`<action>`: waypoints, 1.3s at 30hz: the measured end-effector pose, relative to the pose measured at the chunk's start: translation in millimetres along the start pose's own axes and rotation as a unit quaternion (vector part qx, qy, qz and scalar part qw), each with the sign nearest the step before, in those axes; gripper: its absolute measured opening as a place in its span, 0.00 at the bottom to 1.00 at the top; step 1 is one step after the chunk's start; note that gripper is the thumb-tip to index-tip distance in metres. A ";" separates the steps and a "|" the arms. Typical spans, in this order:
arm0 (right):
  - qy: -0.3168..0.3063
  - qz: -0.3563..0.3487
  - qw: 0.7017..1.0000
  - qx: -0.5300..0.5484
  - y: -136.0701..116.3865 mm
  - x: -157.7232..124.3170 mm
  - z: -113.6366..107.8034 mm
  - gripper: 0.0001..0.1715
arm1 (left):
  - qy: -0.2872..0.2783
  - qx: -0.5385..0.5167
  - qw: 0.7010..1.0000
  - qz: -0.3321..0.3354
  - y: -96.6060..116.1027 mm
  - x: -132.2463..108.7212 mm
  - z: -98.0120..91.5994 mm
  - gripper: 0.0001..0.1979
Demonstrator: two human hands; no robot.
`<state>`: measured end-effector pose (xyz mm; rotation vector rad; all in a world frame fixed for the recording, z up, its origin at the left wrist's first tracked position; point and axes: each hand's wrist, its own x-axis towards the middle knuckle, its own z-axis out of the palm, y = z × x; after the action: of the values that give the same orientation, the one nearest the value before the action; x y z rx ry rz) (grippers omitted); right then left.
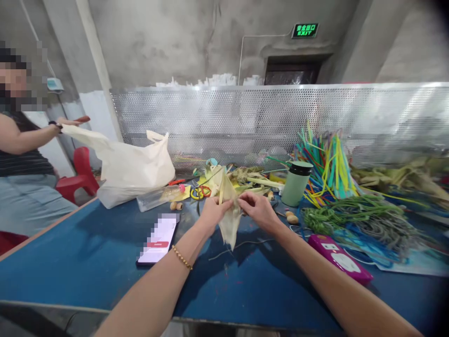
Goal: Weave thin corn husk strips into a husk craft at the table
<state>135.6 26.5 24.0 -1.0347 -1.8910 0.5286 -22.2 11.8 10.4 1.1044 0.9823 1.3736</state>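
Both my hands hold a pale, dry corn husk (228, 206) above the blue table (87, 262). My left hand (212, 213) grips its left edge with closed fingers; a bead bracelet sits on that wrist. My right hand (257, 209) pinches the husk's right side. The husk's tip hangs down between my forearms, and a thin strand trails from it onto the table.
A lit phone (158, 239) lies left of my arms, a purple device (339, 258) to the right. Behind stand a green cup (296, 183), coloured strips (326, 164), green cord (354, 216), scissors (200, 192) and a white bag (133, 168). Another person (24, 154) stands at far left.
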 end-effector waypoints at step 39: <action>-0.041 -0.044 0.993 -0.099 -13.8 -10.0 -0.9 0.12 | -0.018 0.060 0.996 0.070 -6.0 -7.6 3.2 0.10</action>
<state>132.8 10.5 29.0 -1.0637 -2.0835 0.3420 -17.7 4.8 4.6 1.3041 0.9878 1.4166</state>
